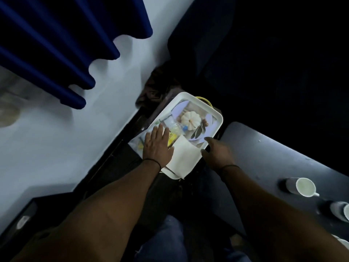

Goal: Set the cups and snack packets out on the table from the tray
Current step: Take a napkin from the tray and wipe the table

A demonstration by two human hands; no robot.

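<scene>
A white tray [217, 115] with a printed pumpkin picture lies in the middle, on a dark low surface. On it lie a clear packet with a yellow label [174, 132] and a folded white napkin [184, 157]. My left hand [156, 144] is spread flat, fingers apart, over the packets at the tray's left side. My right hand [217, 151] hovers at the tray's right rim, fingers loosely apart, holding nothing that I can see. Two white cups [302, 186] [341, 209] stand on the dark table [264, 152] at the right.
A pale wall or floor strip and blue curtain folds [56, 50] fill the left. A dark seat [245, 53] rises behind the tray. A yellow cord [205, 100] peeks past the tray's far edge. My jeans-clad knee [166, 241] is at the bottom.
</scene>
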